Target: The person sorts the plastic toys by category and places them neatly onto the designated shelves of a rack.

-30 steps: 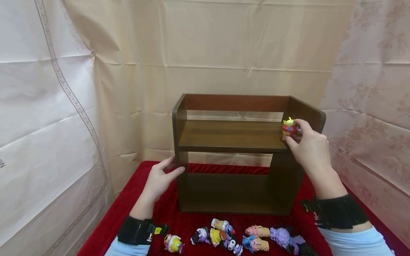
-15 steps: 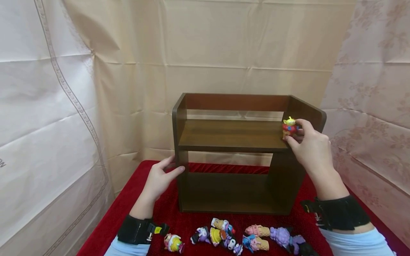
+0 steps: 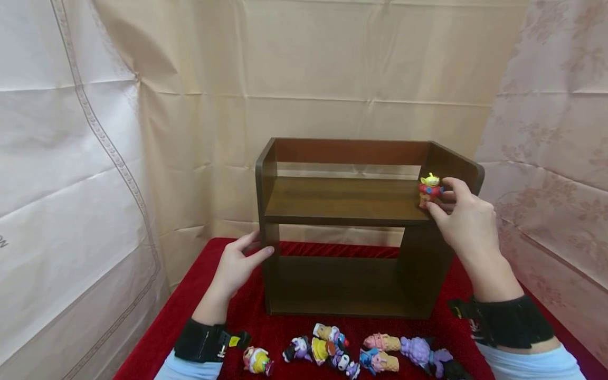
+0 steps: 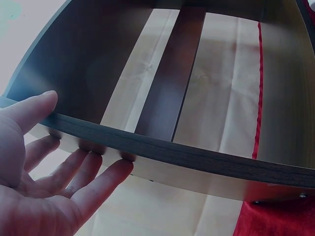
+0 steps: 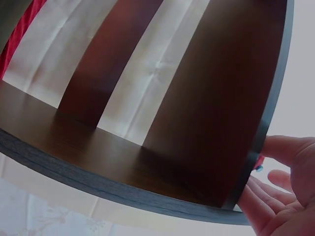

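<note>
A small dark brown two-tier shelf [image 3: 342,198] stands on a red cloth. My left hand [image 3: 237,264] holds its left side panel, thumb over the front edge and fingertips on the outer face, as the left wrist view [image 4: 59,187] confirms. At the right end of the upper board a figurine [image 3: 429,191] stands upright, with a yellow three-eyed head, a red middle and a tan cone-like base. Beside it is my right hand [image 3: 467,224], its fingers spread loosely around the figurine's right side, thumb tip near the base. In the right wrist view the figurine is almost wholly hidden behind the shelf's panel.
Several figurines lie on the red cloth [image 3: 185,316] before the shelf: a yellow-dressed one [image 3: 258,361] by my left wrist, a cluster at the middle, a pink-and-tan pair [image 3: 380,362] and a purple one [image 3: 415,351] to the right. Draped curtains [image 3: 332,68] surround the table.
My right hand has shifted slightly right, its fingers loosening from the figurine, which stays standing on the upper board. My left hand keeps its place on the shelf.
</note>
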A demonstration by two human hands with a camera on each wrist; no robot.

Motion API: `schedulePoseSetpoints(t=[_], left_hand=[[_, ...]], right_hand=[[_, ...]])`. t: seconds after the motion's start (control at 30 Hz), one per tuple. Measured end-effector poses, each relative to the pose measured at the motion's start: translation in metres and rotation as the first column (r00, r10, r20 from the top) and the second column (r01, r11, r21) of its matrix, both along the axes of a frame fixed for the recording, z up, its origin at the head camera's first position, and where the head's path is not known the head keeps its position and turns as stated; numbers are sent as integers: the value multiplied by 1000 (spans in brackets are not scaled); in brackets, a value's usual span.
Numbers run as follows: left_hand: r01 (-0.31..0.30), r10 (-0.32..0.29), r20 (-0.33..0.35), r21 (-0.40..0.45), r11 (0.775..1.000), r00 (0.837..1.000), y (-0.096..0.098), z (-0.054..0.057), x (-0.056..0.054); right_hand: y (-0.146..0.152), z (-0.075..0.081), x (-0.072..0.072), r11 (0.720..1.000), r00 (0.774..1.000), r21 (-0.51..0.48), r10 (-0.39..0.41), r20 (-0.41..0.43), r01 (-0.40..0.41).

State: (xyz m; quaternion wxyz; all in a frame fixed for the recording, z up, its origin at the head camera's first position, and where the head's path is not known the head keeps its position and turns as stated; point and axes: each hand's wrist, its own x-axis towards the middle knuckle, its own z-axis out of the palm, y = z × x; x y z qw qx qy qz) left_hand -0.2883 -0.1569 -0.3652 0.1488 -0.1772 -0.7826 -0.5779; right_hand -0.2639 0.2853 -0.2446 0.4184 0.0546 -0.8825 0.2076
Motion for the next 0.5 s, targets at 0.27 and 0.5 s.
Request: schedulePoseSetpoints(t=[0.27,0.5], left_hand=[[1,-1,5,3,1000,1000,-1,0,-1],[2,-2,5,8,1000,1000,-1,-2,-3]], right_hand=[[0,-1,8,999,994,-18,36,-101,-38],[-2,-7,18,998,986,-39,41,-161,-48]])
